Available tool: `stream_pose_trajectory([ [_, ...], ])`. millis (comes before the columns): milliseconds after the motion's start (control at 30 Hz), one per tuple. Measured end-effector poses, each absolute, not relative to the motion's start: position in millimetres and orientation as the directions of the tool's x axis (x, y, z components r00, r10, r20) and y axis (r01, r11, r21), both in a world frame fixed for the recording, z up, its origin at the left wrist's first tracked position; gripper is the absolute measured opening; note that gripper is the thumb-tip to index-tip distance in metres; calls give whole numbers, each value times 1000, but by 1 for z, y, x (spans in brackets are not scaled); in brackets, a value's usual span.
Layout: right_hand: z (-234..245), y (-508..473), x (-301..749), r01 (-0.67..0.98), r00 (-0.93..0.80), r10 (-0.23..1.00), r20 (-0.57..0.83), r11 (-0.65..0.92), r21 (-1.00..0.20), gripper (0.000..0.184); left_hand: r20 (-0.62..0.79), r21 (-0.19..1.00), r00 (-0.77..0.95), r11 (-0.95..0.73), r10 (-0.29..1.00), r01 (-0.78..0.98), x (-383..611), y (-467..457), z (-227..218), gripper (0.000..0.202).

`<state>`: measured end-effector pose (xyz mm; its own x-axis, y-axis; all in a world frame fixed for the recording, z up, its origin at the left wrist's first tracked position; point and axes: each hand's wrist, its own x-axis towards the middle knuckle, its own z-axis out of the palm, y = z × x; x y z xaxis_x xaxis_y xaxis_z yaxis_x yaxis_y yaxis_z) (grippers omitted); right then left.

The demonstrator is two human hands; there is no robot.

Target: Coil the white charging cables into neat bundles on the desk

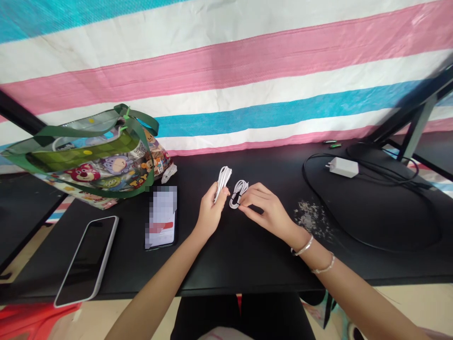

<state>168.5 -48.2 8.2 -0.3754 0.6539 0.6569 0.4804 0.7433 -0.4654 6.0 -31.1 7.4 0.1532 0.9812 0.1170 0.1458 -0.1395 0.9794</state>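
Gripped in my left hand [212, 206] is a folded bundle of white cable [223, 178], its loops sticking up past the thumb. A second coiled white cable [240, 188], with a black tie [235, 198] around its middle, is beside it to the right. My right hand [264, 206] pinches this coil at its tie with thumb and fingertips. Both bundles are close together over the black table [233, 264], apart from each other. The inner fingers of my left hand are hidden behind the cable.
At left are a cartoon-print bag [106, 165], a phone with a lit screen [163, 222] and a white-edged phone [88, 262] over the front edge. To the right lie pale crumbs [311, 219], a white charger [343, 167] and a black cord [339, 229]. Striped sheeting [226, 71] hangs behind.
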Motion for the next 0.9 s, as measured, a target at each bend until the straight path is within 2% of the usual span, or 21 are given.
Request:
stream_pose_trajectory([
  [233, 5, -48, 169, 414, -333, 776, 536, 631, -656, 24, 94, 979, 172, -123, 981, 164, 5, -31, 7, 32],
  [500, 9, -46, 171, 347, -353, 864, 359, 477, -807, 20, 140, 915, 237, -218, 961, 340, 4, -35, 18, 32],
  [633, 13, -44, 177, 375, -244, 918, 312, 386, -843, 13, 145, 887, 240, -234, 960, 398, 4, -35, 18, 27],
  [767, 12, -40, 186, 412, -65, 945, 320, 317, -854, 8, 153, 806, 219, -250, 964, 537, 4, -36, 18, 24],
  [900, 12, -38, 189, 292, -20, 967, 254, 249, -924, 12, 175, 663, 278, -321, 945, 677, 6, -39, 16, 18],
])
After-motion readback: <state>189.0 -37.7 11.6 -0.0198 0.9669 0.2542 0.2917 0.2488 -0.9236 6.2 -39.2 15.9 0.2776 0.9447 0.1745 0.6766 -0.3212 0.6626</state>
